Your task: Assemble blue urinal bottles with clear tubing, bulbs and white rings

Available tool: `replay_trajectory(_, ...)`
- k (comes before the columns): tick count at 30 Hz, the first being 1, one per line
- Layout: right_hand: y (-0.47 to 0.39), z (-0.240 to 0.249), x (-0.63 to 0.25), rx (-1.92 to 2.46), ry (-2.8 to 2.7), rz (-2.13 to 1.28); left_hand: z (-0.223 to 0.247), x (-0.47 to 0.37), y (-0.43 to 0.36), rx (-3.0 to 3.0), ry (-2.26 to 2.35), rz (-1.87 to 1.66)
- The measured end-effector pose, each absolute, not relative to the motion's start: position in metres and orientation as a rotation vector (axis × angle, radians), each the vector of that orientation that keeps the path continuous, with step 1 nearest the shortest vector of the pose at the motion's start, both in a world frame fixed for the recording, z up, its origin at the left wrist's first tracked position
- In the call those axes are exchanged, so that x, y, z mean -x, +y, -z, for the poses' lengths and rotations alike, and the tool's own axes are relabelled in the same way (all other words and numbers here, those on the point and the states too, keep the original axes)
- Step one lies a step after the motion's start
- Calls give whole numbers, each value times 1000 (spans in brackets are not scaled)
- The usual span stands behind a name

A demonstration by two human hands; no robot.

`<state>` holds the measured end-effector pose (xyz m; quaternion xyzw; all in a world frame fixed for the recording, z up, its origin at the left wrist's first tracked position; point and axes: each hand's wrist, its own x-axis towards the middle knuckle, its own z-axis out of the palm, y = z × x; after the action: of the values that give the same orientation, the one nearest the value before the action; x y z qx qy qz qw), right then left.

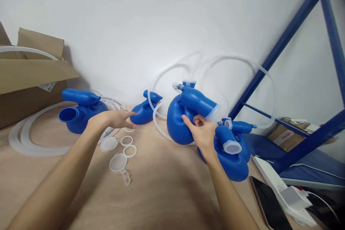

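Observation:
My right hand [202,131] is closed round the handle part of a blue plastic urinal bottle [178,127], holding it tilted above the table. A translucent cap covers its mouth, and a clear tube [159,115] is fitted at its other end. My left hand [114,119] reaches over the table with fingers stretched out and nothing held. Its fingertips overlap the edge of another blue bottle [144,110] at the back; whether they touch cannot be told. Below that hand lie translucent caps [118,162] and white sealing rings [129,151].
An uncapped blue bottle [81,115] and coiled tubing [29,147] lie at left by a cardboard box [29,79]. More capped blue bottles [231,167] crowd the right. Beyond them are a phone [269,201], a power strip [272,178] and a blue metal frame [285,30].

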<state>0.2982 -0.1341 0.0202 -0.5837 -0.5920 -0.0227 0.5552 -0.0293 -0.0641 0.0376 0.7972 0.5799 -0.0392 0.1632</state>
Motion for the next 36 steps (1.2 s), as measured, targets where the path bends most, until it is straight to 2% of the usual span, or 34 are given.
replay_trajectory(8, -118, -5, -288, 1521, -1721, -173, -28, 42, -51, -2198, 1736, 121)
replay_trajectory(16, -74, 36, -320, 1854, -1633, 26, -31, 40, -55, -2189, 1730, 110)
replay_trajectory(25, -50, 41, -338, 2127, -1485, 50, -24, 47, -47, -2125, 1787, 102)
replay_trajectory(31, -36, 31, -334, 2304, -1507, -7, 8, 55, -20, -2065, 1798, 123)
replay_trajectory(36, -37, 13, -350, 2373, -1515, -30, 49, 41, 1, -2213, 1751, -139)
